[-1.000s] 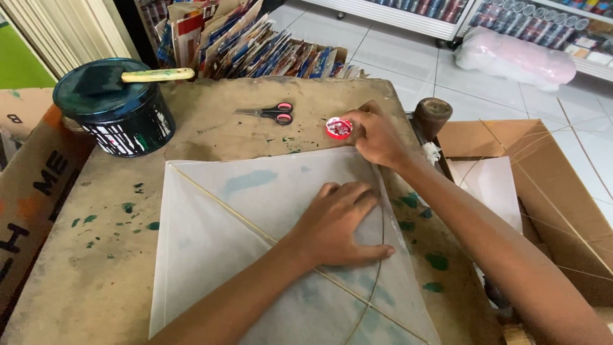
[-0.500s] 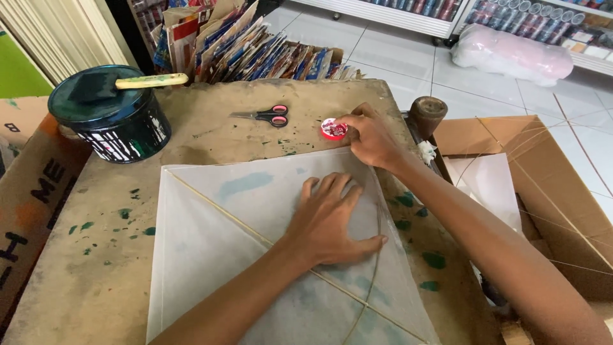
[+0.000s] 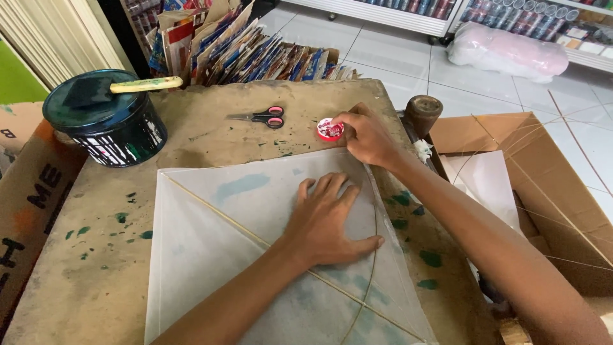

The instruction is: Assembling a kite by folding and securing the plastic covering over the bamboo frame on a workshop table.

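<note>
Left hand flat and open, pressing on the white paper kite in the middle of the brown surface. Right hand pinching a small red lid at the kite's top corner. Scissors and a dark paint can nearby.

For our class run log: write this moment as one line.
left hand: flat on kite | right hand: at red cap | scissors: idle | paint can: brush on lid

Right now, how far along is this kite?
Done: thin sticks already cross the white paper kite. In hand: the left hand presses the paper flat while the right hand works its top corner beside a small red cap. Left: scissors lie untouched.
</note>
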